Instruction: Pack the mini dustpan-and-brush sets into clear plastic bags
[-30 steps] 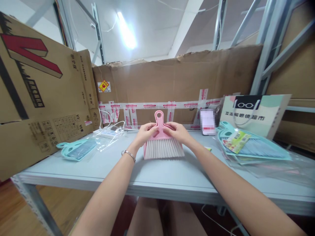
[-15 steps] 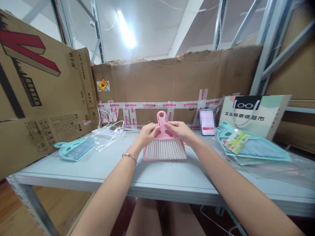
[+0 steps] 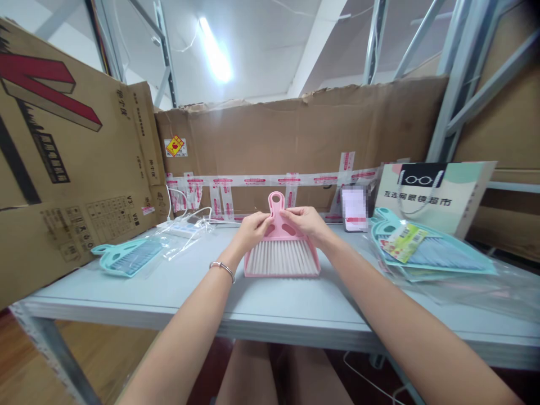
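A pink hand brush (image 3: 282,257) with white bristles lies against a pink dustpan (image 3: 282,275), whose rim shows around the bristles. Both stand together at the middle of the table, handles at the top. My left hand (image 3: 253,228), with a bracelet at the wrist, pinches the left side of the handle. From the right, my right hand (image 3: 307,222) grips the same handle area, thumb pointing inward. The fingertips behind the handles are hidden.
On the grey table (image 3: 189,298), a bagged teal brush set (image 3: 130,259) lies left and more teal sets (image 3: 439,253) lie right. A phone (image 3: 355,209) and a paper bag (image 3: 430,197) stand behind. Cardboard (image 3: 295,135) walls the back; a large box (image 3: 71,169) flanks the left.
Both hands keep hold of the brush and dustpan in nearly the same place. The brush and dustpan tilt very slightly; the view has shifted a little.
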Demonstrator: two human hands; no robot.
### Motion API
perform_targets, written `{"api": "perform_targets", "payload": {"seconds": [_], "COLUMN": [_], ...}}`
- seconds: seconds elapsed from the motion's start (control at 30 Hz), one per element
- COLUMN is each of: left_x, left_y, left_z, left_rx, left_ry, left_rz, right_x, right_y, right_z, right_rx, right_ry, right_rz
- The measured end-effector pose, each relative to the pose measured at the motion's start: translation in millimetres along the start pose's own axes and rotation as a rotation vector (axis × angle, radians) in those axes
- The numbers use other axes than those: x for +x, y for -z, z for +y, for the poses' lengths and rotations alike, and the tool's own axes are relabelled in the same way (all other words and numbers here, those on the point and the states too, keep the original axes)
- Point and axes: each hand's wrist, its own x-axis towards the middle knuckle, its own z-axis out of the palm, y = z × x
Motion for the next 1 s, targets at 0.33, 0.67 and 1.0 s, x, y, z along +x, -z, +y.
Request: {"api": "perform_targets", "payload": {"seconds": [0.33,0.67,1.0], "left_x": [-6,-4,-2], "left_y": [19.5,19.2,23.0], "left_z": [-11,-16,-20], "left_rx": [-0.183,-0.243,-0.631], "left_ry": [0.494,0.491,0.769], "left_rz": [-0.191,-0.053,0.239], "right_x": [23,23,14], "right_y": [81,112,81], "right_z": [22,50,1], "right_rx": [-0.671,-1.122,-0.58], "right_ry": [-0.136,-0.561,-0.067], "right_rz": [0.098,-0.08,0.023]}}
